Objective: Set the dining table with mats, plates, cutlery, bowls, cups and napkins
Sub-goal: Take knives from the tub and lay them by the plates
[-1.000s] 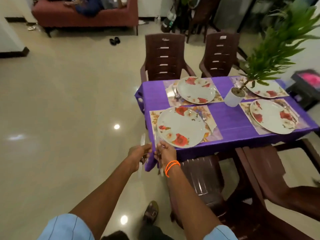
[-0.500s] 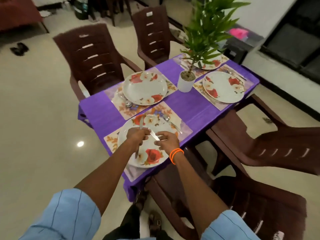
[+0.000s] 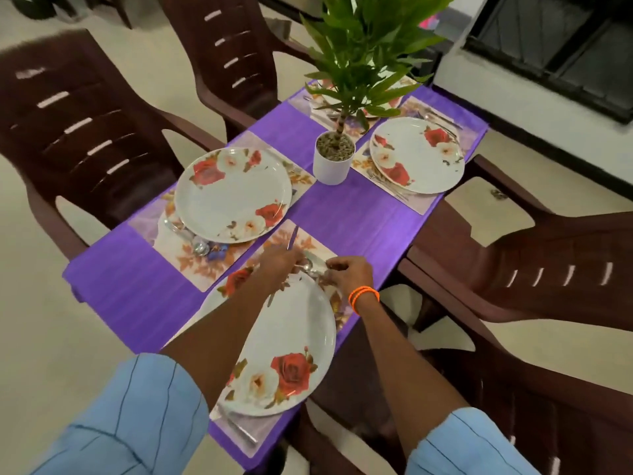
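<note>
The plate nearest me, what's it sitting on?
The near plate lies on a floral mat whose edges show at both ends, over the purple cloth. The plate and forearms hide the mat's middle, so anything under there cannot be seen.

No text, label, brand, number or sign is showing clearly enough to read anywhere in this view. The plates [image 3: 236, 195] are carrying only printed roses, and the mats [image 3: 205, 265] only leaf patterns.
</note>
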